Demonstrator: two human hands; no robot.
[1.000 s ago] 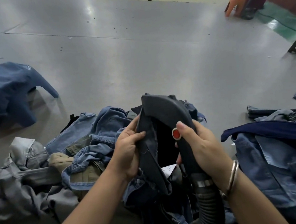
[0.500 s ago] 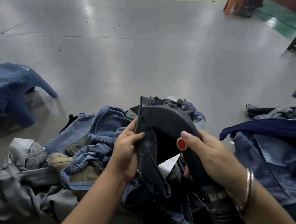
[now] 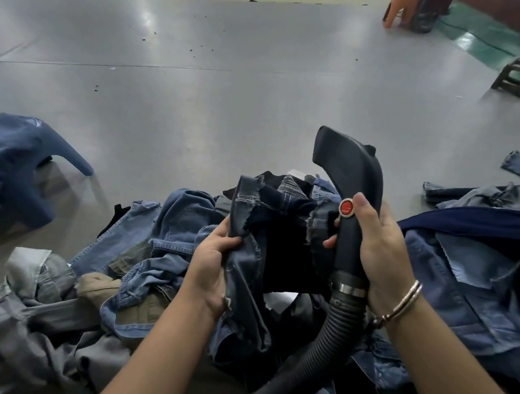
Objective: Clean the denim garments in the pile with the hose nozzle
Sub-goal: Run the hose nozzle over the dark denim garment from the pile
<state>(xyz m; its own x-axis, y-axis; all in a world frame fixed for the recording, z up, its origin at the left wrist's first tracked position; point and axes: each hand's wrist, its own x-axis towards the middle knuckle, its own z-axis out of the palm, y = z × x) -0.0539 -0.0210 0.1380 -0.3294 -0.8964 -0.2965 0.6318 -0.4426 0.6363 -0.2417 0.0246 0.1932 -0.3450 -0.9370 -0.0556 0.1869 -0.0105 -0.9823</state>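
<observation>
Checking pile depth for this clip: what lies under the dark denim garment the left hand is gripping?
Under the dark denim garment show a white paper tag, more blue denim and the ribbed hose. Anything deeper is covered by the garment and the left hand.

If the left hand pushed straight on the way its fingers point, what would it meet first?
Probably the dark denim garment that the left hand already grips; beyond that, the hose nozzle in the right hand, though depth is unclear.

Both forearms are bare, without sleeves; the right wrist wears thin silver bangles [image 3: 403, 302], and the fingernails are unpainted.
</observation>
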